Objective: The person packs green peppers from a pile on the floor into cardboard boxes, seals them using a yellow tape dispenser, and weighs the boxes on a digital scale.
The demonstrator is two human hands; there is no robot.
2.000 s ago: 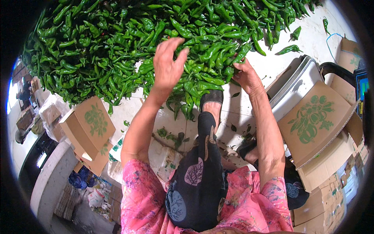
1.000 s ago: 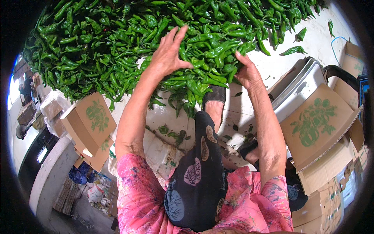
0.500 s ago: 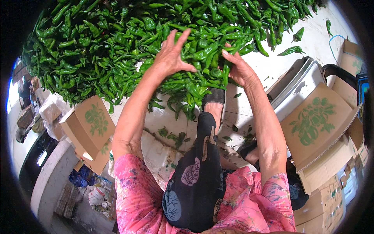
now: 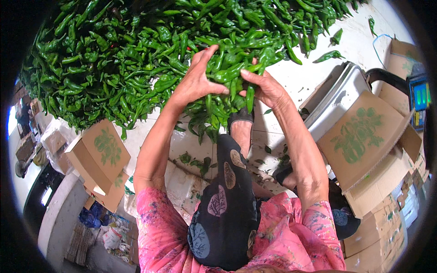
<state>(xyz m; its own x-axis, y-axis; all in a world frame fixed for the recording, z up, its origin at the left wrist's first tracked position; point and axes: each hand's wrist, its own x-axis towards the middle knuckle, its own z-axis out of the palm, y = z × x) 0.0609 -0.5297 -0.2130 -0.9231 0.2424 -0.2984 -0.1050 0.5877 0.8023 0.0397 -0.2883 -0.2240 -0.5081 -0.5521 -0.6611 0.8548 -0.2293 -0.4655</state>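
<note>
A great heap of long green peppers (image 4: 114, 68) spreads over the white floor in front of me. At its near edge my left hand (image 4: 199, 79) and my right hand (image 4: 268, 91) curve in from both sides around a bunch of green peppers (image 4: 227, 75). My left thumb points inward under the bunch, while its fingers reach along the far side. The right thumb presses on top of the peppers, and the other right fingers are partly hidden beneath and behind them.
An open cardboard box (image 4: 368, 136) with a green plant print stands at the right, near a white container (image 4: 339, 93) and a device with a lit screen (image 4: 419, 95). Another open box (image 4: 107, 150) is at the left. Loose peppers (image 4: 328, 56) lie on the floor (image 4: 314, 75).
Both hands have come closer together around the bunch of green peppers, the right hand moving left and closing over it. The whole view has shifted slightly.
</note>
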